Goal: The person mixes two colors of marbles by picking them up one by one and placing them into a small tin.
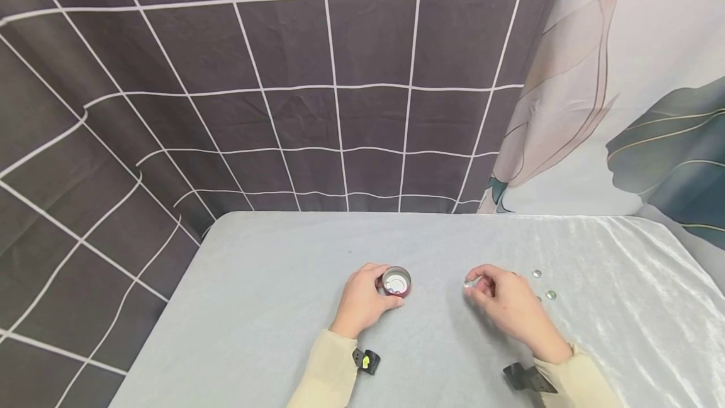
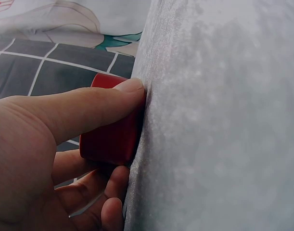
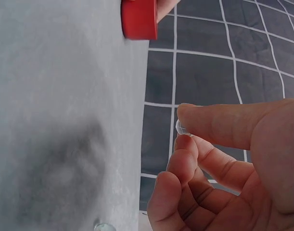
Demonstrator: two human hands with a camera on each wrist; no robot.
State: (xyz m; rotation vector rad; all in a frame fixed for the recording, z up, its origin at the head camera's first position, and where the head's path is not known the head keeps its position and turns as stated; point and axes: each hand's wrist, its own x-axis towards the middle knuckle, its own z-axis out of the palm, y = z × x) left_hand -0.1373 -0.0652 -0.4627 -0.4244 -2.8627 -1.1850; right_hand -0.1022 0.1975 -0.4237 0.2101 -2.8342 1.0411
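A small round red tin (image 1: 404, 293) stands upright on the table, its top uncovered, with a few glassy pieces at the bottom of its pale inside. My left hand (image 1: 362, 300) grips the tin from the left, thumb on its near side; the left wrist view shows the thumb across the red wall (image 2: 110, 142). Some way to the right, my right hand (image 1: 508, 304) is raised over the cloth. It pinches a clear glass bead (image 3: 180, 127) between thumb and fingertips. Beyond the right hand lie several glass beads, among them a greenish one (image 1: 551, 294) and a clear one (image 1: 537, 274).
A pale grey velvety cloth (image 1: 272, 282) covers the table. Behind it hangs a dark curtain (image 1: 294, 118) with a white grid, and at the right a light curtain (image 1: 572, 162) with a leaf print. Wrist cameras (image 1: 370, 362) are strapped to both wrists.
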